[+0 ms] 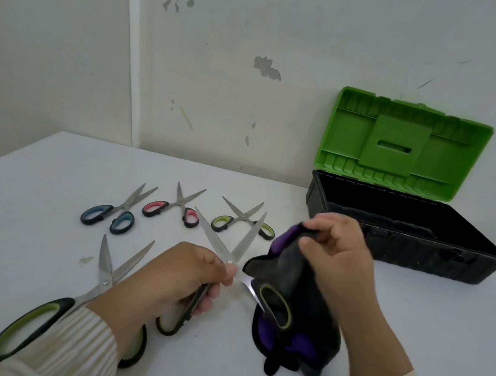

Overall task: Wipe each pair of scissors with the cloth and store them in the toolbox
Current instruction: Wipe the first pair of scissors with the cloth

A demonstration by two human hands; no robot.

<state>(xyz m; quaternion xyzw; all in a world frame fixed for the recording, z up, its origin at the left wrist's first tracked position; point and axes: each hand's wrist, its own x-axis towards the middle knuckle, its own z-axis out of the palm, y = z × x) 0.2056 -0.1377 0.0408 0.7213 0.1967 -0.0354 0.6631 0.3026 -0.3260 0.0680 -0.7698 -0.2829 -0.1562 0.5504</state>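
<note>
1. Head view: the open steel scissors with black-and-lime handles are pinched near the pivot by the curled left hand. They are held left of the black, green-lidded plastic toolbox, blades pointing away from the person.
2. The dark grey-and-purple cloth is pinched in the right hand, the hand nearer the toolbox, and is draped over one scissor handle. The blades lie up and to the left of the cloth.

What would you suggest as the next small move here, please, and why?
Probably lay the cloth over one blade and wipe toward the tip. The left hand pinches the open scissors near the pivot, both blades bare, while the right hand holds the cloth bunched by a handle, off the blades. The toolbox is open, but storing seems premature.
</note>
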